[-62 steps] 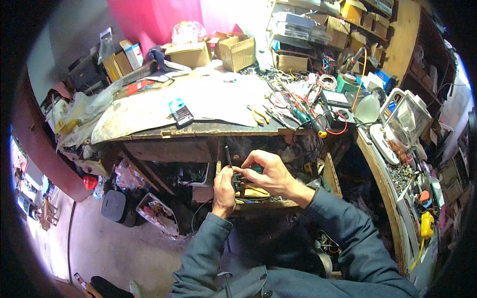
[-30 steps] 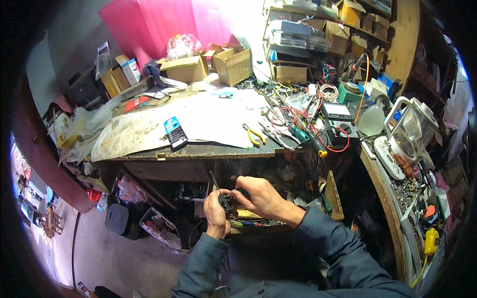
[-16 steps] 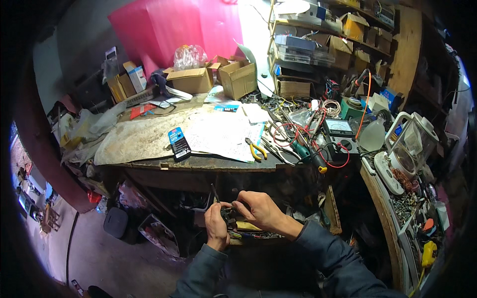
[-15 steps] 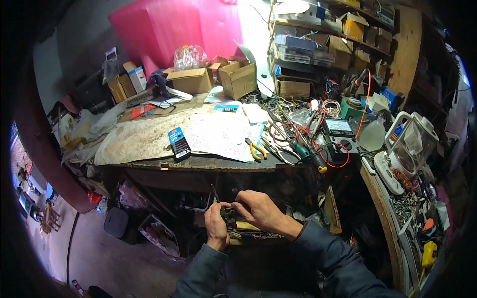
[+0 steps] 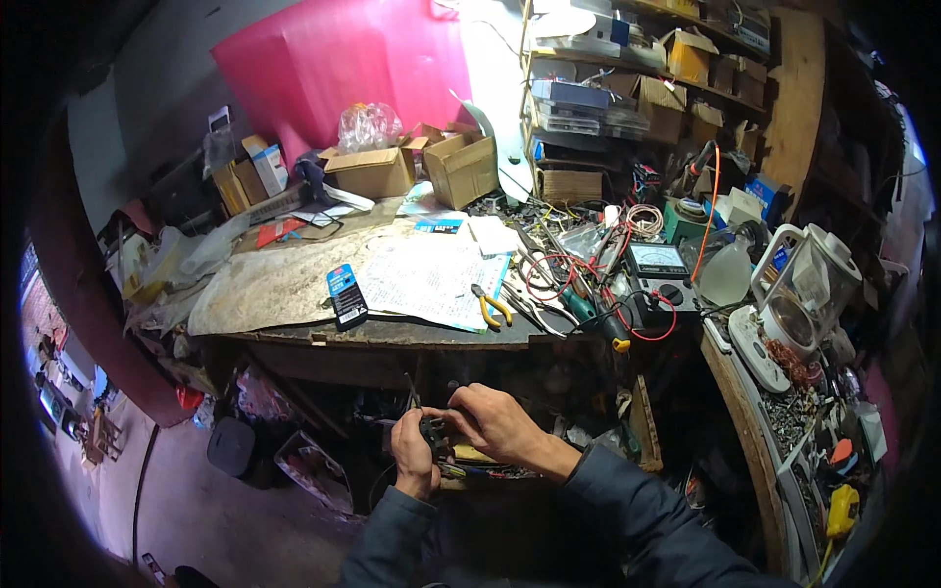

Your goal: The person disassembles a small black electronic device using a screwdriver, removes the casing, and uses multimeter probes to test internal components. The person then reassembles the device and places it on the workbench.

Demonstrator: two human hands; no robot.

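My left hand [image 5: 415, 451] is closed around a small dark device [image 5: 433, 436] with a thin upright rod [image 5: 413, 389], low in front of the bench edge. My right hand [image 5: 495, 431] is curled against the right side of the device, thumb and fingers pinched on it; what exactly they grip is partly hidden. Just beyond my hands, an open drawer [image 5: 643, 421] holds tools and yellow items. On the bench top lie a black-and-blue card package [image 5: 346, 297], a written sheet [image 5: 421, 274] and yellow-handled pliers [image 5: 491, 306].
An analog multimeter [image 5: 660, 284] with red and black leads sits among tangled wires. Cardboard boxes [image 5: 461, 171] and crowded shelves [image 5: 686, 88] stand behind. A white appliance with a clear jug [image 5: 799, 304] is on the right. A bin [image 5: 314, 470] and black container [image 5: 231, 449] are below left.
Both hands, still on the device, have moved down and slightly left in the picture. The bench appears lower as the view shifts. My right fingers have shifted slightly on the device.
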